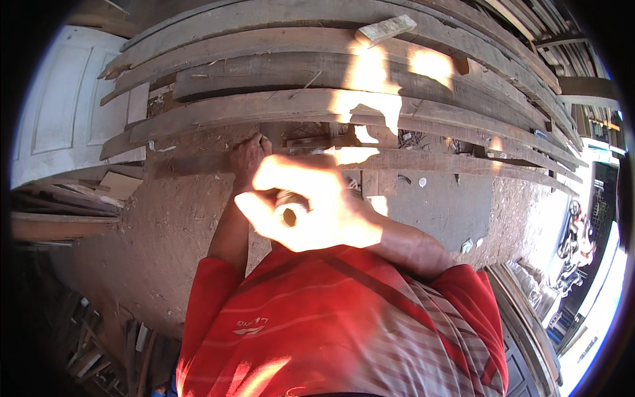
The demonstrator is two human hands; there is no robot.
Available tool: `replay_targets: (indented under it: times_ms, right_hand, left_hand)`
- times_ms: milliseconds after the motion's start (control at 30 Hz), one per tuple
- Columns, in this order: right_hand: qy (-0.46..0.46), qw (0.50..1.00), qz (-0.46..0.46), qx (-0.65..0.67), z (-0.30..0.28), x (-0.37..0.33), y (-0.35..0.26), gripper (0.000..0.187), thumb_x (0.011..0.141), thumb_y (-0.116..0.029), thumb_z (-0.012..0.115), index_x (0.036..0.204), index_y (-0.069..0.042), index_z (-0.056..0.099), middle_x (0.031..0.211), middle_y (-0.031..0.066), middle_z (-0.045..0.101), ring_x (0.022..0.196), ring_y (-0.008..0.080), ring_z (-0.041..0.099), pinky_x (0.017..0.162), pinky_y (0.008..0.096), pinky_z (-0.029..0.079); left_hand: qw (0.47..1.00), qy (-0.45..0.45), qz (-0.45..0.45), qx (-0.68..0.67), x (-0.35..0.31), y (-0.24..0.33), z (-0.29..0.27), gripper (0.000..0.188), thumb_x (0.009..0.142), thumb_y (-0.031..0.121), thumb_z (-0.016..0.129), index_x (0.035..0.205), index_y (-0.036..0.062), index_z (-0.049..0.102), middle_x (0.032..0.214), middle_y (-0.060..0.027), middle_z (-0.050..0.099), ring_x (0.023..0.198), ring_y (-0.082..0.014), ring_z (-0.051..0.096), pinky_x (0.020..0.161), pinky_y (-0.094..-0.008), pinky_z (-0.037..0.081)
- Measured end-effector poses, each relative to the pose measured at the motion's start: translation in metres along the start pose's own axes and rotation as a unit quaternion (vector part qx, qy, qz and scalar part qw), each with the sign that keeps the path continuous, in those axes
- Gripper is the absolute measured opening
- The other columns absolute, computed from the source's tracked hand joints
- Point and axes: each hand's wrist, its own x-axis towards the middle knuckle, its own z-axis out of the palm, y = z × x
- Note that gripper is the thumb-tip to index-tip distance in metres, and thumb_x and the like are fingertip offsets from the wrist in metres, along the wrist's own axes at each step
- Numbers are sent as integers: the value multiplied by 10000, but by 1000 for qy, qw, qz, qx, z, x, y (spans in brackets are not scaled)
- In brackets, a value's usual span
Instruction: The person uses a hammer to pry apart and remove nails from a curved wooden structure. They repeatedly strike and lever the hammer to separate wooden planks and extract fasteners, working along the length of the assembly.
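My right hand (324, 212) is raised in front of my chest, overexposed by bright sunlight. Its fingers curl around a small round thing with a pale rim and a dark brown centre (290, 214); the glare hides what it is. Farther out and to the left, my left hand (250, 156) is closed near the edge of the nearest long wooden plank (198, 163). Whatever its fingers may hold is too small or hidden to make out. Beyond both hands, several long weathered planks (251, 107) lie across the view in rows.
A short wood block (386, 30) rests on the far planks. A white panelled door (59, 99) stands at the left, above stacked boards (59, 226). Scrap wood (99, 351) lies lower left. At the right are a motorbike (577, 238) and a bright doorway.
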Motion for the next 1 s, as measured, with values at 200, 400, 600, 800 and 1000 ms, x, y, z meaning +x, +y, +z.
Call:
replay_targets:
  times_ms: [200,400,600,800,1000]
  right_hand:
    - [12,991,-75,-110,44,21,-60,240,934,-278,720,909,-52,643,721,55,636,590,174,598,535,314,488]
    - [-95,867,-250,-420,78,16,-46,122,876,-84,697,898,-2,608,807,48,614,681,130,576,626,289,472]
    - [19,906,-251,-339,43,31,-64,141,928,-110,577,902,28,587,777,34,557,711,125,552,620,286,453]
    - [95,828,-276,-479,35,9,-49,130,910,-140,590,921,-16,630,825,68,596,668,143,556,686,315,496]
    - [56,951,-168,-255,31,27,-77,183,866,-195,577,790,-28,572,627,-14,521,533,82,428,557,280,414]
  left_hand:
    - [1000,12,-28,-1,8,6,-5,325,938,347,510,954,115,736,862,-217,738,826,-397,719,856,-503,526]
    - [999,-30,-11,-15,-2,-7,2,311,931,321,519,914,93,729,838,-218,735,793,-390,720,844,-484,516]
    - [1000,2,-9,-14,6,12,-4,306,948,338,517,938,115,727,850,-209,740,800,-374,726,856,-478,517]
    - [997,-53,-55,-23,3,10,-4,361,969,368,478,983,115,735,875,-205,747,846,-377,730,869,-484,523]
    - [999,34,-24,-8,-3,16,11,334,964,348,496,956,121,740,838,-185,748,831,-376,731,888,-484,507]
